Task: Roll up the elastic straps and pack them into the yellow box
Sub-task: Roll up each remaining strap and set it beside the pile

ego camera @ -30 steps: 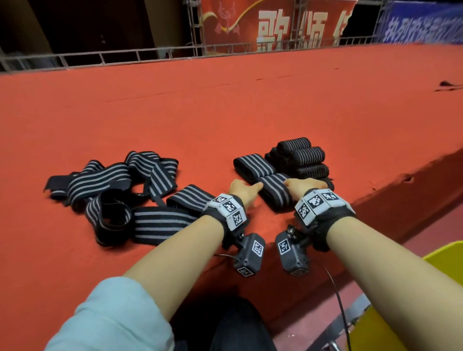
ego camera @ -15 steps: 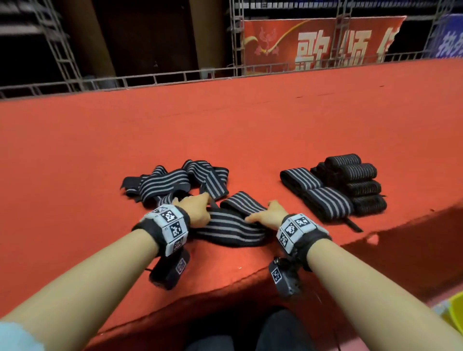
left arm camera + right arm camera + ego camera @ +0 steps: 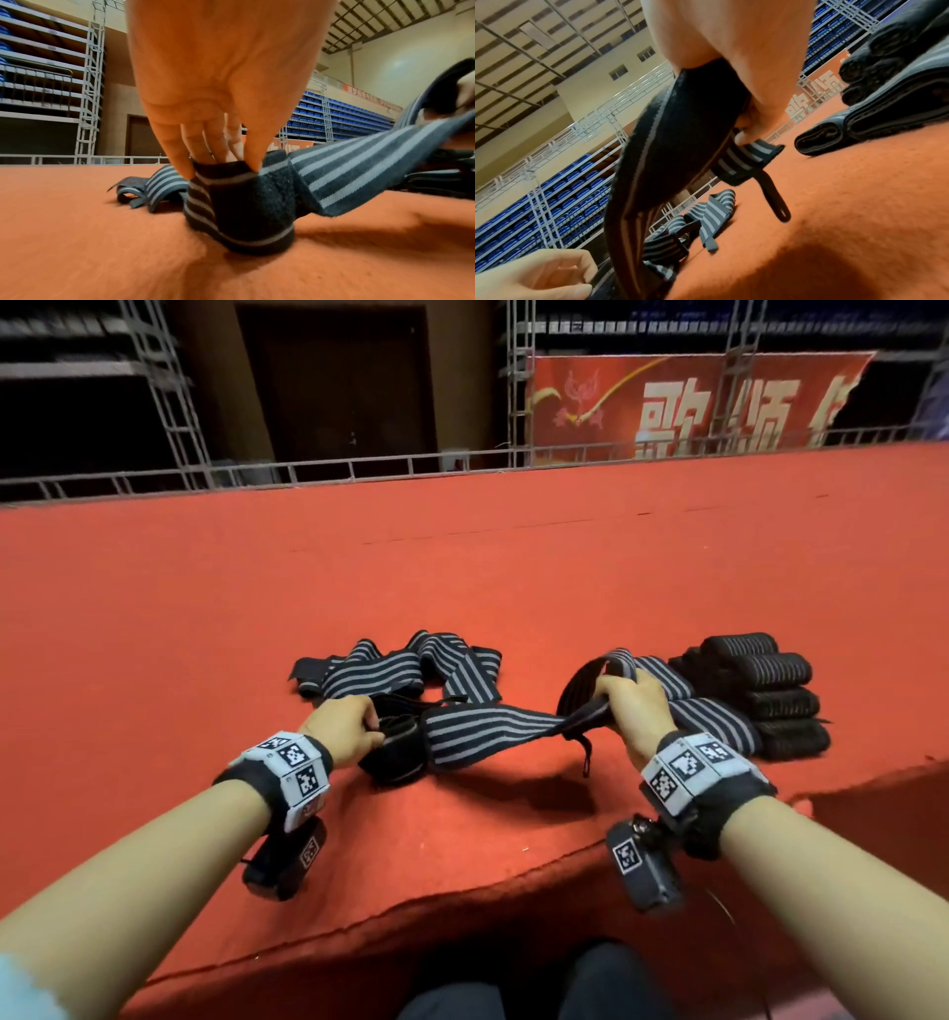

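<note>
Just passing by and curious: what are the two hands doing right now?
Left hand: pinches one end of the striped strap.
Right hand: grips the same strap's other end, lifted off the carpet.

Left hand (image 3: 345, 725): forearm bare, reaching forward over the near edge of the table; wrist banded, palm down; fingers (image 3: 177, 156) and thumb pinch the top of a strap end (image 3: 239, 205).

Right hand (image 3: 636, 707): forearm bare, wrist banded, raised above the table; fingers curled round the same strap's other end, the exact finger placement apparently hidden behind the palm.
</note>
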A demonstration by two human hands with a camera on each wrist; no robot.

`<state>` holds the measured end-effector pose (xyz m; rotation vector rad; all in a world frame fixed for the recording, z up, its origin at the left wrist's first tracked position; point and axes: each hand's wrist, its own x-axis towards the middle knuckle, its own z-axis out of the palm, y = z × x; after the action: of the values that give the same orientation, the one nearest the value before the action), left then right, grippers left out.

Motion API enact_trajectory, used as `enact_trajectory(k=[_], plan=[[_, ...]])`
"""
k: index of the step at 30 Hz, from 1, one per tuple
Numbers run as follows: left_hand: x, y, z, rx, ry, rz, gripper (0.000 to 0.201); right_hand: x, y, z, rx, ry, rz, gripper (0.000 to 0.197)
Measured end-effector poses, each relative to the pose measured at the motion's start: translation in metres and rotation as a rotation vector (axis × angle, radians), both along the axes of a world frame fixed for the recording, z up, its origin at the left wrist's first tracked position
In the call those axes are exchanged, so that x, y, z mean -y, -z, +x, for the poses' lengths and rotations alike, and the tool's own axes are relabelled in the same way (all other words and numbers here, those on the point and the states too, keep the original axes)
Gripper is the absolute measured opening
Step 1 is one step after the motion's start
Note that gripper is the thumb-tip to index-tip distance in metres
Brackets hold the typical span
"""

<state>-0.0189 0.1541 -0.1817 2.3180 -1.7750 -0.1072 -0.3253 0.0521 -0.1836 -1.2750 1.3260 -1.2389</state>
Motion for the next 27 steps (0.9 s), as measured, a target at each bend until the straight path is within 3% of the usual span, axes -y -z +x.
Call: enact_trajectory(k=[3,6,11,14,18,19,21,23,25,27], plan=[[-0.002,0.009,-0.009,-0.078,0.058,0.041,0.028,-0.006,0.001,0.0,0.011,-0.041,-0.034,0.024],[-0.006,0.014,0.004,-0.082,-0.002,-0.045,0.031,-0.009,-0.001,0.0,0.058,-0.046,-0.072,0.023],[-0.025,0.016,0.037,-0.143,-0.403,-0.243,0.03,-0.011,-0.001,-0.004,-0.009,-0.038,-0.059,0.019],[-0.031,0.014,0.051,-0.121,-0.47,-0.244,0.032,-0.006,-0.004,-0.011,-0.228,-0.04,-0.033,0.015],[-0.041,-0.002,0.066,-0.142,-0.462,-0.172,0.024,-0.001,-0.012,-0.026,-0.399,-0.049,-0.011,0.03],[-0.042,-0.006,0.064,-0.171,-0.451,-0.1,0.024,-0.001,-0.014,-0.026,-0.454,-0.08,0.025,0.045],[-0.037,-0.009,0.054,-0.231,-0.407,0.077,0.049,-0.006,-0.016,-0.019,-0.594,-0.146,0.135,0.092],[-0.03,-0.009,0.043,-0.194,-0.339,0.175,0.065,-0.018,-0.016,-0.007,-0.809,-0.155,0.138,0.12],[-0.027,-0.007,0.036,-0.051,-0.296,0.174,0.061,-0.033,-0.018,0.007,-1.024,-0.121,-0.009,0.121],[-0.026,-0.003,0.034,0.044,-0.291,0.167,0.043,-0.041,-0.015,0.023,-1.085,-0.178,-0.184,0.1]])
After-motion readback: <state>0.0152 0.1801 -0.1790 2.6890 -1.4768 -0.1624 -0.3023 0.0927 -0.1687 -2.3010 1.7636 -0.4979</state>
